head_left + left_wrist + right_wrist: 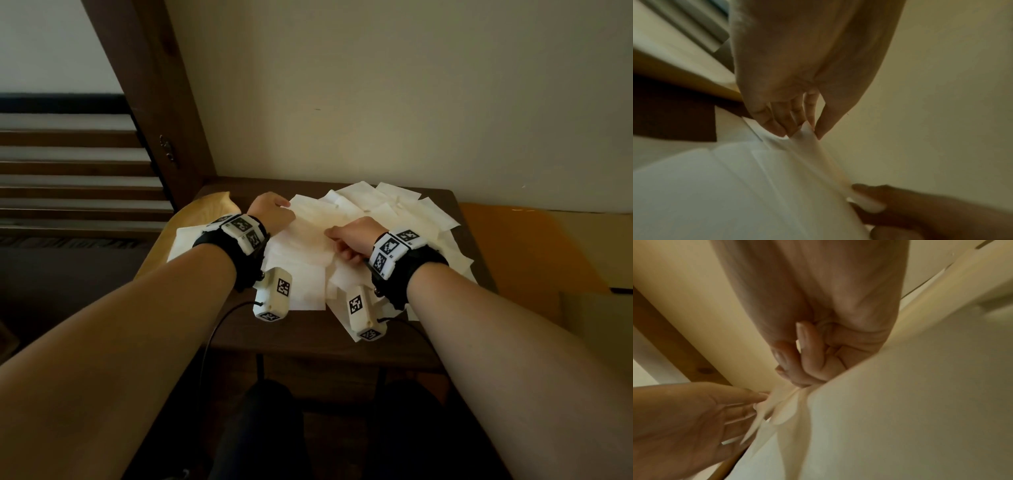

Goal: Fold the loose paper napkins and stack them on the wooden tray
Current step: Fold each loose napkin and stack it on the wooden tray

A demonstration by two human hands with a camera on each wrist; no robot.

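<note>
Several loose white napkins (394, 205) lie spread over a small dark table (308, 332). Both hands hold one napkin (308, 229) on top of the pile. My left hand (287, 207) pinches its far left corner; in the left wrist view the left hand (807, 130) has that corner between thumb and fingers. My right hand (331, 235) pinches the napkin's near right part; in the right wrist view the right hand (795, 382) has curled fingers gathering the paper (879, 402). The light wooden tray (209, 207) lies at the table's left, with a napkin (186, 240) on it.
A pale wall stands right behind the table. A dark wooden post (154, 120) rises at the back left, beside slats. An orange-yellow surface (513, 246) adjoins the table's right side. Black cables (219, 329) hang off the front edge above my knees.
</note>
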